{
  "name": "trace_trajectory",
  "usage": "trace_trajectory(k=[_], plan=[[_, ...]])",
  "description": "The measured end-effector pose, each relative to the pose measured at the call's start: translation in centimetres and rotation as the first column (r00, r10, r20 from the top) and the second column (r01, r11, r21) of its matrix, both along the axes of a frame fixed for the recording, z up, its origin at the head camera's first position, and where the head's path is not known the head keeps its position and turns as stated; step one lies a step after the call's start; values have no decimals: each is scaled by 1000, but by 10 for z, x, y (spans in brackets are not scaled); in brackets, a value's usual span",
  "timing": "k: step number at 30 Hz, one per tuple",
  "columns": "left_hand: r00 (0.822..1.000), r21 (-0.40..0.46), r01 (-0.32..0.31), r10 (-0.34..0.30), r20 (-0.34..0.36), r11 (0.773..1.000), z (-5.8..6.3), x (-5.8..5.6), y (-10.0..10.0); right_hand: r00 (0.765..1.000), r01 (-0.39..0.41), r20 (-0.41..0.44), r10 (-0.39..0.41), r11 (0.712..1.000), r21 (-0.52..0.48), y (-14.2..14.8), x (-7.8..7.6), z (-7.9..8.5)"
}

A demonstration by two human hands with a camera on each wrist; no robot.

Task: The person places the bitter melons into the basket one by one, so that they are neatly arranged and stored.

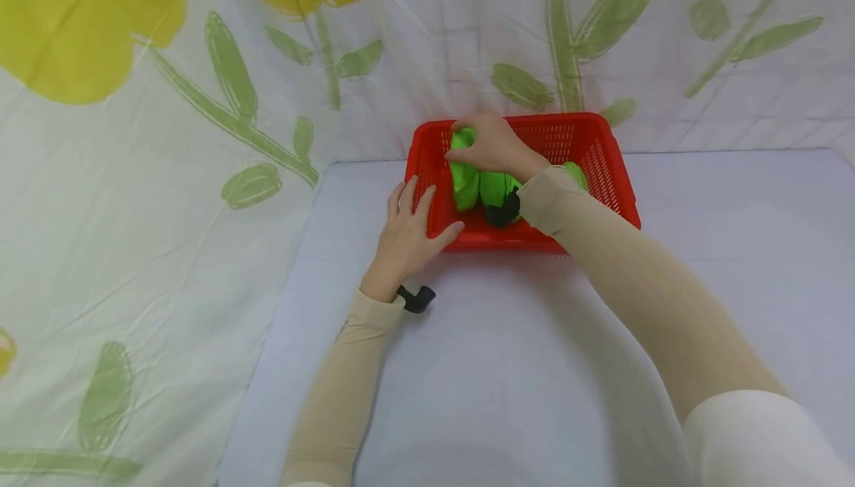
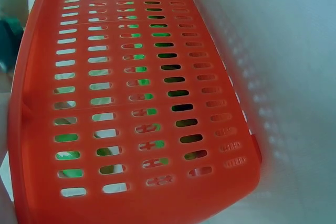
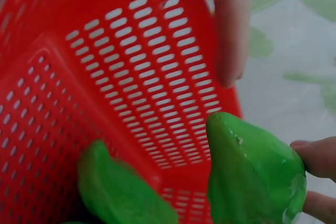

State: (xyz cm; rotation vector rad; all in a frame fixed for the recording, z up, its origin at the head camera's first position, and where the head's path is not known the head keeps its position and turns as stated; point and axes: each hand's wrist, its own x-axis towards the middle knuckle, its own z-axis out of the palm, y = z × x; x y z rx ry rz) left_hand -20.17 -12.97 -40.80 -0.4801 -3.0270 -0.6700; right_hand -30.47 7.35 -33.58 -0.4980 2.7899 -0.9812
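My right hand (image 1: 493,147) reaches into a red plastic basket (image 1: 508,242) and pinches a glossy green pepper (image 1: 464,175) near its left end. In the right wrist view the held pepper (image 3: 252,169) has finger ends against one side, and another finger hangs blurred above. Beneath lies a second green pepper (image 3: 121,187). My left hand (image 1: 406,238) is at the basket's front left corner, fingers spread along the left rim and thumb by the front rim. The slotted wall (image 2: 121,98) fills the left wrist view, with green showing through the slots.
More green pieces (image 1: 574,174) lie in the basket, partly hidden by my right wrist. The basket stands near the back of a white table (image 1: 494,368). A flowered curtain (image 1: 414,49) hangs right behind it and along the left side.
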Motion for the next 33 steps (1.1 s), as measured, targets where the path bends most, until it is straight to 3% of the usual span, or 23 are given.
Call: trace_trajectory(k=[9, 18, 33], plan=[[1000, -1, 2, -2, -9, 1000, 0, 1, -1, 999, -7, 46, 6, 1000, 14, -28, -22, -28], [1000, 13, 12, -11, -16, 1000, 1, 1, -2, 999, -23, 43, 20, 997, 68, -43, -33, -41], [1000, 25, 12, -11, -26, 1000, -2, 0, -2, 996, -32, 90, 19, 989, 146, -51, -31, -48]])
